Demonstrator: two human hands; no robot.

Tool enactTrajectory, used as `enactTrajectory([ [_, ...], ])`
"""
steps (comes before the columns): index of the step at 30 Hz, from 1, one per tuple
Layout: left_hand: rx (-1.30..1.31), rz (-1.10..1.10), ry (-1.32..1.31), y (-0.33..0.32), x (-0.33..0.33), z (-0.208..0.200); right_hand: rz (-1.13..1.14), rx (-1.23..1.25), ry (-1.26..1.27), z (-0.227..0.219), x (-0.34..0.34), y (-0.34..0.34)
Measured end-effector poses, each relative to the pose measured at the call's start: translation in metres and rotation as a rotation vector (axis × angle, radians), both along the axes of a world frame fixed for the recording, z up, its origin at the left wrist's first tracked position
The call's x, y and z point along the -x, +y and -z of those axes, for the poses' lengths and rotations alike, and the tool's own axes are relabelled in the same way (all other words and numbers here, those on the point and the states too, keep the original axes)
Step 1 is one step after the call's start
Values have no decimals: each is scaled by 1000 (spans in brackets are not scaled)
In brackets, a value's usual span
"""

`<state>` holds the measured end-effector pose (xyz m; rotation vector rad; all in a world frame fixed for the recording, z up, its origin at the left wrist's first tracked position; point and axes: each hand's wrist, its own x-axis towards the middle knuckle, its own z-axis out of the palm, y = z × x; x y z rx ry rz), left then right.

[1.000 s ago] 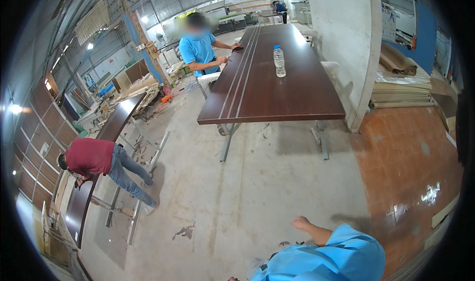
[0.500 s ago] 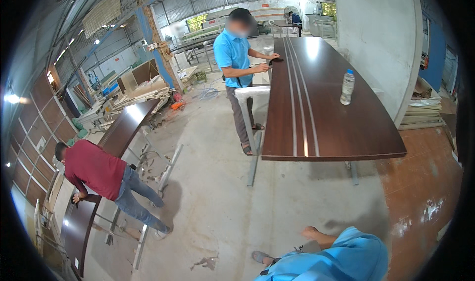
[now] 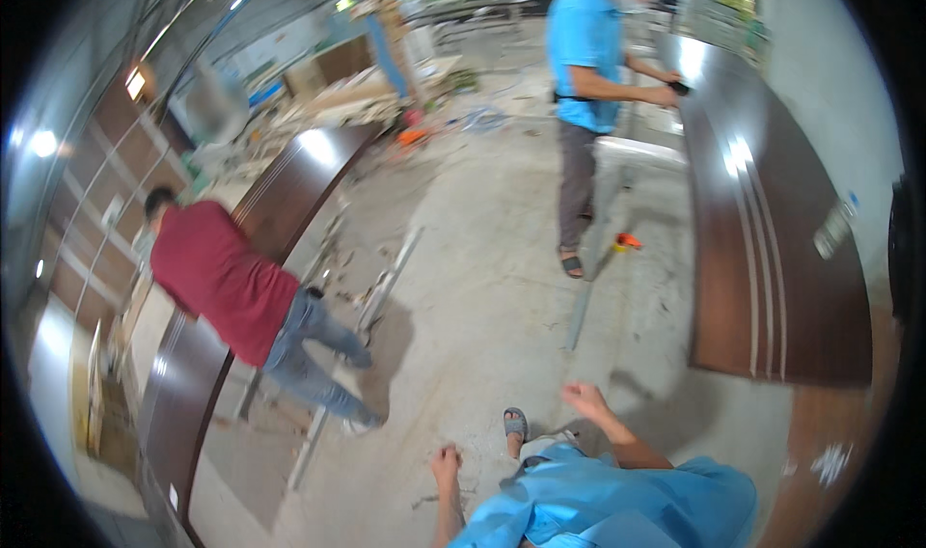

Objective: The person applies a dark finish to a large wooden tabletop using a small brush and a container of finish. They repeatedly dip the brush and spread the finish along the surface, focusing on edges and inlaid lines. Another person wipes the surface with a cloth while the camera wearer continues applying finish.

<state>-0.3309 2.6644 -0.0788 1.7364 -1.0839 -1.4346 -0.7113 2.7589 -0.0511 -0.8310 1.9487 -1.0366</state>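
Over the concrete floor, my left hand [image 3: 446,463] hangs low in front of me with its fingers curled in, and nothing shows in it. My right hand [image 3: 585,399] is raised a little farther forward, also loosely closed, with no object visible in it. Neither touches anything. Nearest to my right hand is a long dark brown wooden panel [image 3: 810,297] with pale stripes, on a stand to the right. A clear plastic bottle [image 3: 834,230] with a blue cap stands on that panel. The picture is somewhat smeared by motion.
A person in blue [image 3: 586,66] works with a dark pad at the right panel's far side. On the left, a person in maroon [image 3: 222,273] bends over another dark panel [image 3: 174,413] on metal stands [image 3: 381,283]. An orange object [image 3: 627,242] lies on the floor.
My view has swung left and down, so both panels and workers sit farther right. My left hand has come into view; my right hand now shows at the middle bottom.
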Motion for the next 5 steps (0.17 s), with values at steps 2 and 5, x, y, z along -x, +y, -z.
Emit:
enactTrajectory([
  [2, 121, 39, -33, -78, 24, -54, 37, 218, -21, -51, 31, -126],
  [5, 509, 61, -157, -202, 36, -191, 21, 630, -194, -128, 60, -267],
])
